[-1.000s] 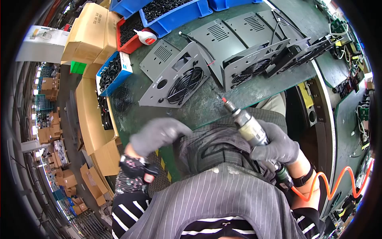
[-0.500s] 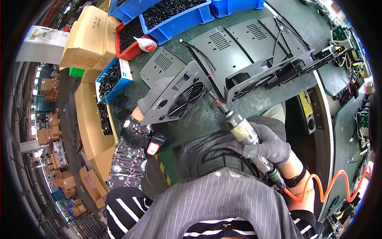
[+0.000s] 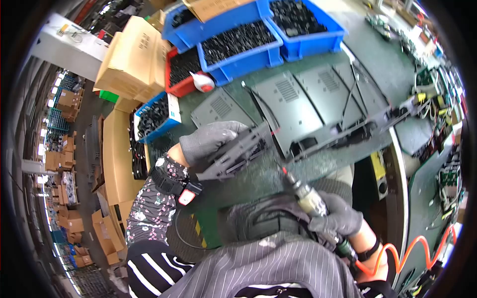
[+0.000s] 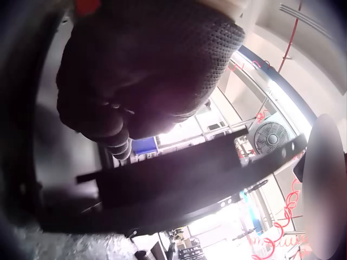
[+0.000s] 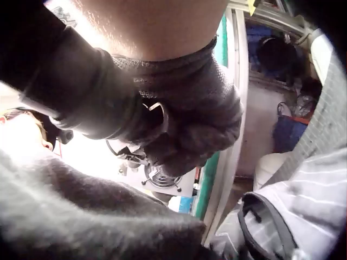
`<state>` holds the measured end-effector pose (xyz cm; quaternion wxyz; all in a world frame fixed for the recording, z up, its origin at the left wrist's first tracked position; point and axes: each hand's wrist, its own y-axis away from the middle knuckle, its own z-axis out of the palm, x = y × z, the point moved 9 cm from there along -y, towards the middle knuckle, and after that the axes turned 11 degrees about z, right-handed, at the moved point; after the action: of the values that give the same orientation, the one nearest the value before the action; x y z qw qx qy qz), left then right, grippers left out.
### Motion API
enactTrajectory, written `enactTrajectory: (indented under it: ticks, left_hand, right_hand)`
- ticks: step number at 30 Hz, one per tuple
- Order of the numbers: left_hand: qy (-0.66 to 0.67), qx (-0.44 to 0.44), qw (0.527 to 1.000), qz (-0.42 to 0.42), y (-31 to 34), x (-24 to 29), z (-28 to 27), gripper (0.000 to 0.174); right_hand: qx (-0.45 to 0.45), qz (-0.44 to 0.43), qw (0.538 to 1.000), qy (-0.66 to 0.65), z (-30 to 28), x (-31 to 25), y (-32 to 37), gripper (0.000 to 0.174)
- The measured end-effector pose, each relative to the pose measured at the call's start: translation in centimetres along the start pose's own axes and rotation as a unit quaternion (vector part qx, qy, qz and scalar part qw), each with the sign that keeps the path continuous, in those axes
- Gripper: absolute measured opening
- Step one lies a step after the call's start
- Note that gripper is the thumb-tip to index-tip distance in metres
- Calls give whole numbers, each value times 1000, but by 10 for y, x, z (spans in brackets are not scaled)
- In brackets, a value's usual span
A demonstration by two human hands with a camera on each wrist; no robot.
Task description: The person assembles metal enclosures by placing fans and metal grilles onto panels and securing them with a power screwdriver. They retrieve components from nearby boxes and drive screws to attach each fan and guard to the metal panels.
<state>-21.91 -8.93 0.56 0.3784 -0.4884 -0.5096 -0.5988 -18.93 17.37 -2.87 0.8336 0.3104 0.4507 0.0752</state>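
Note:
In the head view the gloved left hand (image 3: 211, 141) grips the upper left edge of a grey metal panel (image 3: 233, 158), which is tilted up steeply on the green bench. The left wrist view shows that glove (image 4: 146, 70) dark and close, beside the panel's dark edge (image 4: 168, 179). The gloved right hand (image 3: 338, 216) is curled round a power screwdriver (image 3: 310, 201) with an orange coiled hose; its tip points up and left, apart from the panel. The right wrist view shows this glove (image 5: 200, 114) wrapped round the tool.
Behind the panels stand blue bins (image 3: 243, 57) of black parts, a red bin (image 3: 181, 87) and a white bottle (image 3: 202, 82). More grey panels (image 3: 288, 107) lie and lean to the right. Cardboard boxes (image 3: 119, 154) line the left; circuit boards (image 3: 444, 186) sit at right.
The left hand has gone from beside the bench to the panel and has tilted it more steeply. The right hand with the screwdriver has dropped slightly in view. The head view has shifted.

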Motion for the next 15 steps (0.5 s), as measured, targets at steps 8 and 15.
enactTrajectory:
  ticks: [8,15]
  left_hand:
    - [-70,140,970,184,-84,117,-83,40]
    - [-340,139,915,170,-158,98,-165,51]
  right_hand:
    - [12,83,996,-17,-7,27,4,63]
    - [23,60,991,-114,-9,30,52,67]
